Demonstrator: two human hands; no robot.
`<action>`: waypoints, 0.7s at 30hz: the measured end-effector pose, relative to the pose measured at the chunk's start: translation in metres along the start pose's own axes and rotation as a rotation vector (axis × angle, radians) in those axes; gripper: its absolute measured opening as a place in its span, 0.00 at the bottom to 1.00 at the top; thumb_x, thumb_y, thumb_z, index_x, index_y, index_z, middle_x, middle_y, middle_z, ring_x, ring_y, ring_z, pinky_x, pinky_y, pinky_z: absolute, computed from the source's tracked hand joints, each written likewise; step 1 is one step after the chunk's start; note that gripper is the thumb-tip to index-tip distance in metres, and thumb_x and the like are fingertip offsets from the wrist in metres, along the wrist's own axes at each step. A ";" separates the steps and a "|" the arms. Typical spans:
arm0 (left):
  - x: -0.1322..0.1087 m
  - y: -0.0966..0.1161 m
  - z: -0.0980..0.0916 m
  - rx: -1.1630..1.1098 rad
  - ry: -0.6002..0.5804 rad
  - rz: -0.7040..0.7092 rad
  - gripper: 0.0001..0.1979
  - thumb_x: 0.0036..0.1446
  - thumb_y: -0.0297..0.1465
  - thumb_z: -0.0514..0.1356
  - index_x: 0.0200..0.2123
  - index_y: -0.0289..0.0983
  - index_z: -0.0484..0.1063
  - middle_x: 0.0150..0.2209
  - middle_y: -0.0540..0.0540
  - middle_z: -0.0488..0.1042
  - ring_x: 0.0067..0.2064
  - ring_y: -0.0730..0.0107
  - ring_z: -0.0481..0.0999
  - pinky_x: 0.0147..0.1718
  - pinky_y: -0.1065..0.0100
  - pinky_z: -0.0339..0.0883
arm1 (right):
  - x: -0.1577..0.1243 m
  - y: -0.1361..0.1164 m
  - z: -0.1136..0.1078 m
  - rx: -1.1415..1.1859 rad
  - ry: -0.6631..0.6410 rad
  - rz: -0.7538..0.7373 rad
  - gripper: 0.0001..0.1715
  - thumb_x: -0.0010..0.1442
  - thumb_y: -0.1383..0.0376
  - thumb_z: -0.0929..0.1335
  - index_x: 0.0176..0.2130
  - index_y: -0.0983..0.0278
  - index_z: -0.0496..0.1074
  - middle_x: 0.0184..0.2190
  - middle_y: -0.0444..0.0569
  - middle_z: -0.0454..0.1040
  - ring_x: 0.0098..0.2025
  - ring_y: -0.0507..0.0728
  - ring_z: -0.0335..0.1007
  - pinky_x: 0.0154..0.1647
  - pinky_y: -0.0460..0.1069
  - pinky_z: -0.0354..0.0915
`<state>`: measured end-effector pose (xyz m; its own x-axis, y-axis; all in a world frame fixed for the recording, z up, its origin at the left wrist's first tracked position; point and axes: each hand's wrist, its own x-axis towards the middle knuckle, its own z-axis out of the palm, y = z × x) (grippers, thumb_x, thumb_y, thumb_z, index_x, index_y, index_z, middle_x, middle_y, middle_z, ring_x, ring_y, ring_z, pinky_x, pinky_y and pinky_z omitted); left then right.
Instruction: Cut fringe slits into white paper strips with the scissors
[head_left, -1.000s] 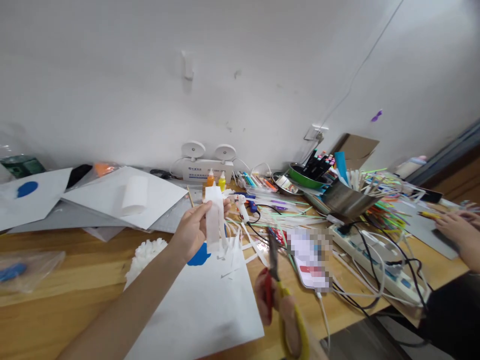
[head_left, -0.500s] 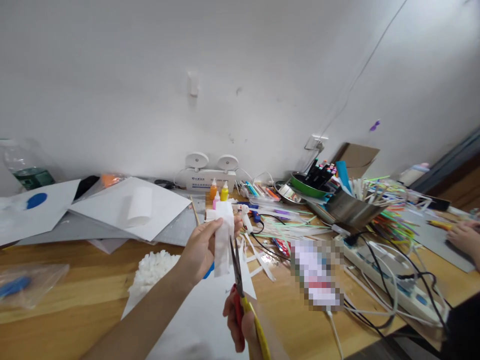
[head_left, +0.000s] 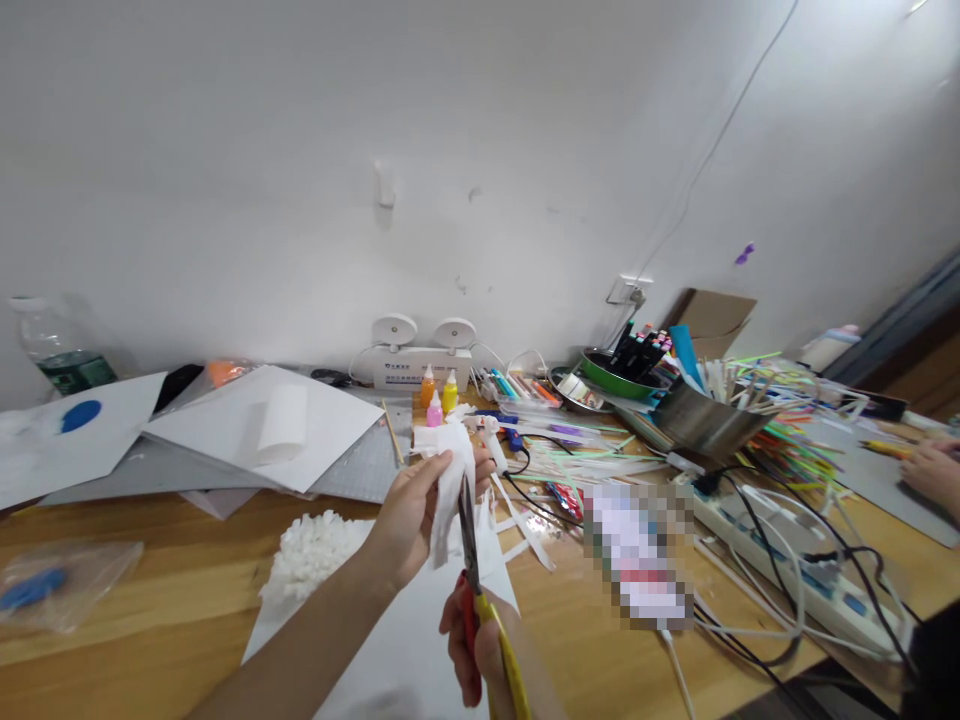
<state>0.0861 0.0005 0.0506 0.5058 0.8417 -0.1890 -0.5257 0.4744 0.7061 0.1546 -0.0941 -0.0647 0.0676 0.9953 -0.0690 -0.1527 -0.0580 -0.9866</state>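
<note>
My left hand (head_left: 411, 512) pinches a strip of white paper (head_left: 448, 510) upright above the table. In my right hand (head_left: 480, 640) are scissors (head_left: 469, 540) with one red and one yellow handle. Their blades point up along the strip's right edge and look almost closed on it. Below my hands lies a white sheet (head_left: 382, 630). A heap of small white pieces (head_left: 311, 550) rests at its upper left. Thin white offcuts (head_left: 525, 530) are scattered right of the strip.
A hot glue gun (head_left: 491, 437) and small paint bottles (head_left: 435, 400) stand behind. To the right are a blurred-out phone (head_left: 637, 570), a power strip (head_left: 802, 580) with tangled cables and a metal container of sticks (head_left: 705, 415). Another person's hand (head_left: 934, 470) is at the far right.
The white strip has bent and its top leans to the right. The scissors have shifted slightly left and stay at the strip's edge. The view has moved a little.
</note>
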 end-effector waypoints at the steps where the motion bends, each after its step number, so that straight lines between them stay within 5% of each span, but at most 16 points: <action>1: 0.000 0.000 0.000 -0.003 -0.001 0.003 0.15 0.53 0.27 0.55 0.43 0.26 0.70 0.41 0.35 0.75 0.45 0.59 0.73 0.45 0.64 0.67 | 0.000 0.001 0.000 0.014 0.001 -0.002 0.46 0.34 0.28 0.52 0.24 0.66 0.61 0.08 0.34 0.51 0.06 0.44 0.45 0.05 0.40 0.41; 14: 0.001 -0.008 -0.003 -0.026 -0.036 -0.005 0.17 0.54 0.28 0.55 0.46 0.27 0.68 0.42 0.36 0.75 0.43 0.60 0.74 0.46 0.62 0.67 | 0.004 -0.007 -0.001 0.121 -0.113 0.009 0.42 0.40 0.31 0.54 0.28 0.65 0.61 0.11 0.37 0.57 0.09 0.46 0.51 0.09 0.41 0.47; 21: -0.004 -0.009 0.003 -0.021 -0.048 -0.013 0.15 0.53 0.27 0.55 0.45 0.27 0.68 0.42 0.35 0.75 0.44 0.59 0.74 0.46 0.61 0.66 | 0.003 -0.013 0.005 0.072 0.019 -0.043 0.45 0.39 0.29 0.51 0.26 0.66 0.62 0.10 0.36 0.53 0.09 0.46 0.49 0.09 0.41 0.45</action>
<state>0.0909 -0.0077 0.0472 0.5445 0.8224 -0.1649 -0.5327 0.4910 0.6893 0.1514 -0.0899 -0.0518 0.0942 0.9951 -0.0300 -0.2197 -0.0086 -0.9755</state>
